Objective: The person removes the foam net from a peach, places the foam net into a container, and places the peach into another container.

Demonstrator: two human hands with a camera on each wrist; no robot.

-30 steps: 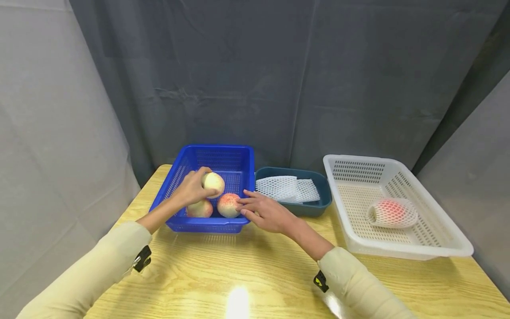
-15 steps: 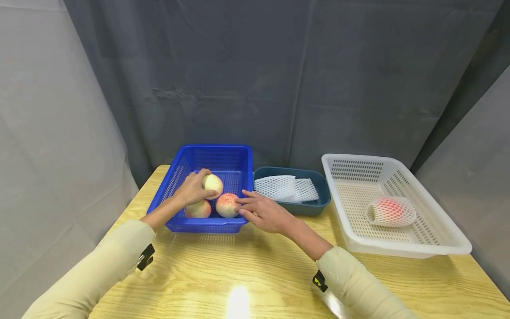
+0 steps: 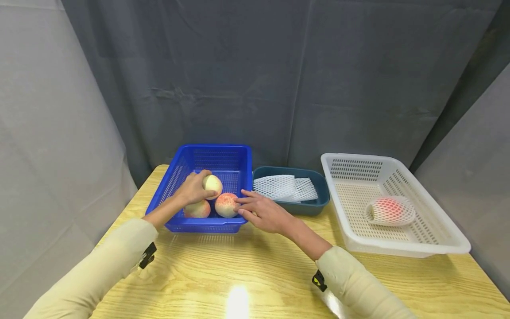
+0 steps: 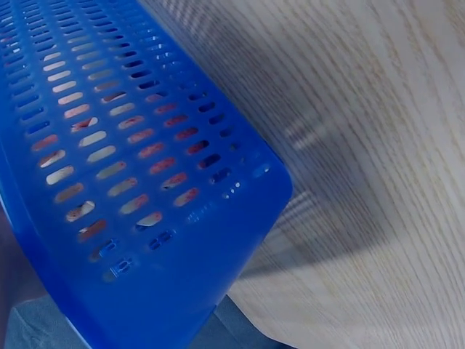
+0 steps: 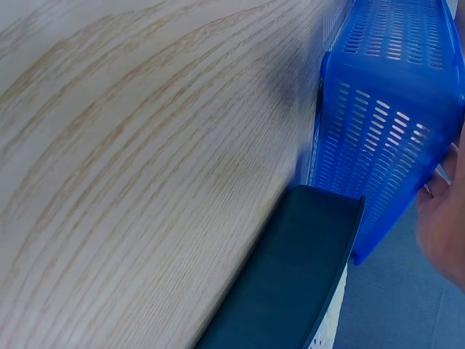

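Note:
In the head view, my left hand (image 3: 194, 188) reaches into a blue slotted basket (image 3: 205, 227) and grips a pale peach (image 3: 213, 185) between thumb and fingers. Below it lies a blushed peach (image 3: 198, 209), partly covered by the hand. Beside that sits a red-speckled peach (image 3: 226, 205). My right hand (image 3: 264, 212) lies over the basket's right front rim with loosely extended fingers, their tips at the speckled peach; whether they press on it is unclear. Through the slots of the basket wall (image 4: 189, 254), the left wrist view shows bits of peach. The right wrist view catches my right hand (image 5: 445, 225) at the rim.
A dark teal tray (image 3: 324, 199) with white foam net sleeves (image 3: 276, 187) stands right of the blue basket. Farther right, a white basket (image 3: 346, 223) holds a peach in a foam net (image 3: 392, 211). Grey curtains (image 3: 223, 79) hang behind the wooden table (image 3: 199, 274).
The head view has drifted slightly, so the baskets appear a little farther left. My left forearm has shifted slightly right; both hands keep their places at the peaches.

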